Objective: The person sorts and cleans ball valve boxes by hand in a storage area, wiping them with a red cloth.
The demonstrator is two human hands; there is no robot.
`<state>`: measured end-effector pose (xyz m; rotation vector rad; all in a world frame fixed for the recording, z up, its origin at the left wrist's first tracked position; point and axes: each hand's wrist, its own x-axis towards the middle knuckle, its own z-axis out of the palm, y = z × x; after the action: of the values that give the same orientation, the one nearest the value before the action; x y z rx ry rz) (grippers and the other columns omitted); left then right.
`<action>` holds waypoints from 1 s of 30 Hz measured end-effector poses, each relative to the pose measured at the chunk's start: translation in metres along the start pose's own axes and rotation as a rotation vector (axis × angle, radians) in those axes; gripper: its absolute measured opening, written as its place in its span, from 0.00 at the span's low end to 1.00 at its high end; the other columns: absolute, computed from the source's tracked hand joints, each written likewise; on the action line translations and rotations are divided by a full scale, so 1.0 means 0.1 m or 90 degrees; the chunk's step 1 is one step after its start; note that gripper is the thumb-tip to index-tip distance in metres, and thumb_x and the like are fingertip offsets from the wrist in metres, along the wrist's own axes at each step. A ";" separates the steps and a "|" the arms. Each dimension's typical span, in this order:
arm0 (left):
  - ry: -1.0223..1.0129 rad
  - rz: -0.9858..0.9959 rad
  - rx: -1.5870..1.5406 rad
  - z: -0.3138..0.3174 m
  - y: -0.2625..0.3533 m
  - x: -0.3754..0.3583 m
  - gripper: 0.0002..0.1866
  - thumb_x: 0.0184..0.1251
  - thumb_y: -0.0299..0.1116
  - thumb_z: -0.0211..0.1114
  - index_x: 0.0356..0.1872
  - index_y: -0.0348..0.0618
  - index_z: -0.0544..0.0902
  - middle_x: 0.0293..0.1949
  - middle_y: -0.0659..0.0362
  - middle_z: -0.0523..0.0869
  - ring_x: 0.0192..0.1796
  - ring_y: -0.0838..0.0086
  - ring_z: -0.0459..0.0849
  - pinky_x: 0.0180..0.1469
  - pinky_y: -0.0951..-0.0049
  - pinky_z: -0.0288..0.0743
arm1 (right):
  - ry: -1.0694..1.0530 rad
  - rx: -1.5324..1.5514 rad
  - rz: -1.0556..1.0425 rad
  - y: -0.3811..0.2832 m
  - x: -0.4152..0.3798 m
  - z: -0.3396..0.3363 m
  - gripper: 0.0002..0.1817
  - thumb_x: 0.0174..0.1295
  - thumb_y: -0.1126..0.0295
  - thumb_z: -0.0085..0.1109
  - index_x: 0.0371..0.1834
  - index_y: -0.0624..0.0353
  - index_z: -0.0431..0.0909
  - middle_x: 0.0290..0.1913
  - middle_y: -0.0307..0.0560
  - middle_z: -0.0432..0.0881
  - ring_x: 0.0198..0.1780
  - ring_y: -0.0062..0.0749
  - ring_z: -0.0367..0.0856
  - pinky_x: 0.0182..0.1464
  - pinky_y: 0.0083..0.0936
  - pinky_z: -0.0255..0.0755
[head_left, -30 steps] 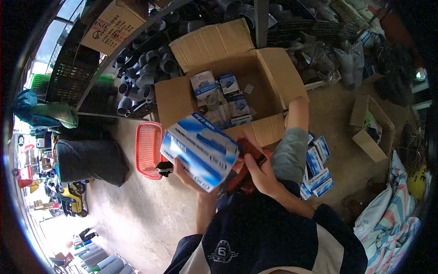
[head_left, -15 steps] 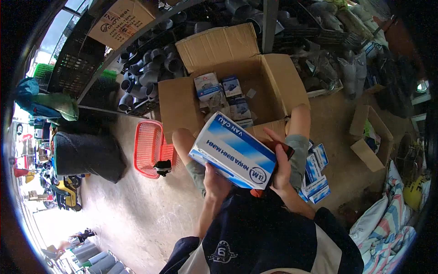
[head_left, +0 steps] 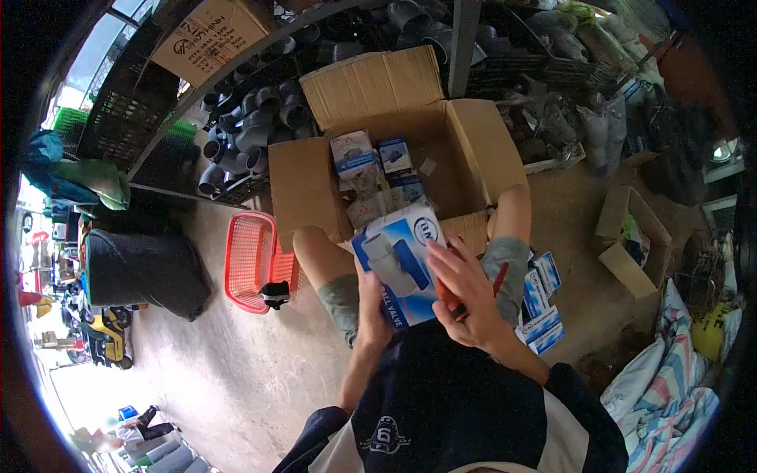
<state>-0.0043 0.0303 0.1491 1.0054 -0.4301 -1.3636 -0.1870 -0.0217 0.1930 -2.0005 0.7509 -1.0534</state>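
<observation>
A blue and white ball valve box (head_left: 398, 268) is held up over my lap, tilted, with a picture of a valve on the side facing me. My left hand (head_left: 374, 303) grips its left edge, thumb along the side. Against the right side of the box lie the fingers of my right hand (head_left: 473, 303), which also holds a red and black tool (head_left: 451, 301) in its palm. The tool's kind is mostly hidden by the hand. Just beyond, an open cardboard carton (head_left: 481, 150) contains several smaller blue and white boxes (head_left: 396, 157).
Several blue and white boxes (head_left: 539, 303) lie on the floor by my right knee. A red plastic basket (head_left: 251, 256) stands to the left. Grey pipe fittings (head_left: 256, 126) fill the rack behind. Another open carton (head_left: 631, 264) and striped sacks (head_left: 662, 378) are at right.
The ball valve box has been turned, so its valve picture faces me instead of the lettered side. My right hand has shifted, bringing more of the red and black tool into view.
</observation>
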 end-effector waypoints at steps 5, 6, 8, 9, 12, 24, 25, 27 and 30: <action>-0.054 -0.064 -0.003 -0.13 0.22 -0.19 0.49 0.66 0.63 0.59 0.77 0.45 0.48 0.71 0.46 0.66 0.67 0.57 0.74 0.66 0.55 0.72 | 0.039 0.452 0.156 0.11 0.07 -0.01 0.36 0.66 0.76 0.55 0.78 0.59 0.54 0.79 0.55 0.55 0.79 0.49 0.52 0.78 0.40 0.46; -0.036 -0.071 -0.034 -0.19 0.12 -0.22 0.49 0.64 0.63 0.60 0.75 0.41 0.53 0.67 0.45 0.70 0.65 0.57 0.76 0.65 0.55 0.73 | 0.009 0.517 0.197 0.09 0.05 0.00 0.37 0.66 0.76 0.55 0.78 0.59 0.53 0.80 0.56 0.52 0.80 0.48 0.49 0.78 0.40 0.45; 0.001 -0.083 -0.097 -0.27 -0.08 -0.27 0.48 0.60 0.62 0.64 0.71 0.34 0.62 0.60 0.44 0.78 0.60 0.56 0.81 0.63 0.57 0.76 | -0.070 0.296 0.186 0.02 0.03 0.02 0.37 0.65 0.76 0.56 0.78 0.59 0.52 0.80 0.56 0.51 0.80 0.49 0.48 0.78 0.41 0.44; -0.014 -0.094 -0.114 -0.30 -0.12 -0.25 0.48 0.59 0.62 0.63 0.71 0.35 0.62 0.61 0.44 0.78 0.60 0.55 0.80 0.63 0.57 0.76 | -0.086 0.193 0.137 0.03 0.06 0.05 0.38 0.65 0.75 0.57 0.78 0.59 0.52 0.79 0.57 0.51 0.80 0.51 0.48 0.78 0.43 0.44; -0.064 -0.154 -0.152 -0.27 -0.11 -0.21 0.49 0.59 0.63 0.62 0.72 0.35 0.60 0.63 0.43 0.76 0.61 0.55 0.79 0.66 0.56 0.73 | -0.061 -0.006 0.087 -0.02 0.17 0.15 0.38 0.65 0.73 0.58 0.78 0.59 0.52 0.79 0.58 0.52 0.80 0.54 0.48 0.78 0.46 0.45; -0.014 -0.136 -0.234 0.05 0.12 -0.19 0.43 0.66 0.61 0.53 0.73 0.40 0.60 0.66 0.45 0.73 0.66 0.56 0.75 0.70 0.57 0.67 | -0.237 0.080 -0.033 -0.26 0.34 0.34 0.31 0.72 0.54 0.48 0.75 0.51 0.61 0.78 0.53 0.57 0.80 0.54 0.48 0.76 0.55 0.46; -0.031 -0.093 -0.263 0.06 0.14 -0.20 0.44 0.66 0.62 0.53 0.73 0.39 0.60 0.66 0.45 0.73 0.66 0.55 0.75 0.71 0.56 0.66 | -0.225 0.050 -0.028 -0.23 0.35 0.29 0.30 0.71 0.55 0.49 0.75 0.51 0.62 0.78 0.52 0.57 0.80 0.53 0.49 0.76 0.54 0.45; -0.095 -0.148 -0.249 -0.12 0.02 -0.29 0.44 0.65 0.62 0.55 0.74 0.39 0.59 0.66 0.45 0.73 0.65 0.55 0.76 0.71 0.57 0.66 | -0.201 -0.008 -0.017 -0.18 0.46 0.11 0.29 0.71 0.57 0.49 0.74 0.49 0.64 0.78 0.51 0.58 0.79 0.53 0.50 0.77 0.54 0.44; -0.007 -0.295 -0.087 -0.04 0.05 -0.42 0.40 0.67 0.58 0.54 0.73 0.39 0.61 0.60 0.46 0.79 0.57 0.61 0.82 0.62 0.60 0.77 | -0.127 -0.032 0.027 0.03 0.57 0.11 0.32 0.65 0.62 0.58 0.74 0.50 0.65 0.77 0.52 0.58 0.79 0.55 0.51 0.77 0.55 0.43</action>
<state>-0.0078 0.0701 0.1627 1.0219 -0.1077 -1.7860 -0.1497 -0.0631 0.2101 -2.0859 0.7148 -0.8025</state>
